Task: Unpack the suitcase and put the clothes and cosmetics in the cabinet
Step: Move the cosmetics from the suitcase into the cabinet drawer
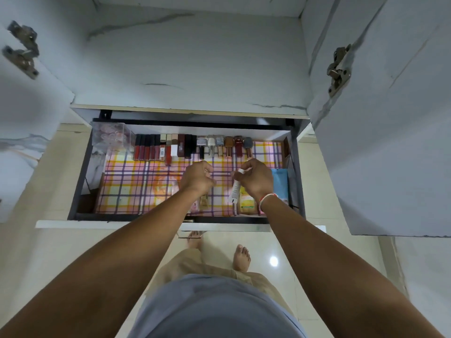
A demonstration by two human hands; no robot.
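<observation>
On the far left an open cabinet door (pixel 26 123) carries two metal hinges (pixel 23 48). Below the marble-patterned shelf (pixel 190 69) a drawer (pixel 80 181) is pulled out, lined with a checked sheet (pixel 136 189) in pink, yellow and purple.

In the drawer's back left corner stands a clear plastic box (pixel 111 136) with pinkish items inside, too blurred to name. Just beside it, along the back wall, lie lip glosses and lipsticks (pixel 161 148), about ten, packed side by side. Next comes a row of six nail polish bottles (pixel 224 145) with caps toward the front.

The left hand (pixel 197 179) hovers over the middle of the drawer with fingers curled loosely and nothing in them. Under its wrist, at the front edge, two small items show, a pink one (pixel 194 207) and a gold-toned one (pixel 203 200), partly hidden by the forearm.

The right hand (pixel 256 179), a red and white band at its wrist (pixel 267 200), pinches a white tube (pixel 235 190) near the cap, so the tube hangs down above the drawer's front right part. Beneath it lies a yellow packet (pixel 246 202), and to the right a blue packet (pixel 280 182) leans by the drawer's side wall.

At right, a second open door (pixel 390 142) shows one hinge (pixel 338 69). The floor (pixel 292 252) is pale glossy tile; two bare feet (pixel 241 258) stand under the drawer front.
</observation>
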